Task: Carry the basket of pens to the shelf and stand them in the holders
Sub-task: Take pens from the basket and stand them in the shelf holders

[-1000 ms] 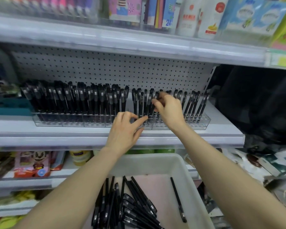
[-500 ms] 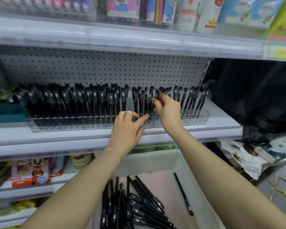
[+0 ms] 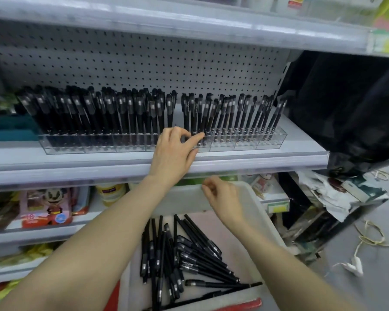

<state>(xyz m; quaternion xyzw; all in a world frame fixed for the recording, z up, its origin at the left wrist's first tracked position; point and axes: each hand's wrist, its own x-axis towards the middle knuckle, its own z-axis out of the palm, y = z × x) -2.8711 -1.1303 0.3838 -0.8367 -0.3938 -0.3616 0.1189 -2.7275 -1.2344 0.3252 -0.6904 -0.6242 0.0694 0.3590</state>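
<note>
Fingers (image 3: 195, 139) of the left hand (image 3: 174, 153) are bent at the front of the clear holders (image 3: 245, 145), with the forefinger stretched out and its tip against the foot of a standing pen; whether they pinch that pen cannot be told. The holders run in a row along the shelf (image 3: 256, 158), just back from its front edge, and are packed with upright black pens (image 3: 121, 113), tight on the left and thinner toward the right end, with a gap just above the left hand. The right hand (image 3: 222, 196) hangs lower, over the far rim of the basket (image 3: 252, 198), its fingers loosely curled and blurred, gripping nothing that shows. The white basket sits below the shelf's front edge, with loose pens (image 3: 189, 254) heaped on its floor toward the left side and a couple lying crosswise at the near end. A pegboard (image 3: 144, 68) backs the shelf, and a black bag (image 3: 346, 108) hangs past its right end.
</note>
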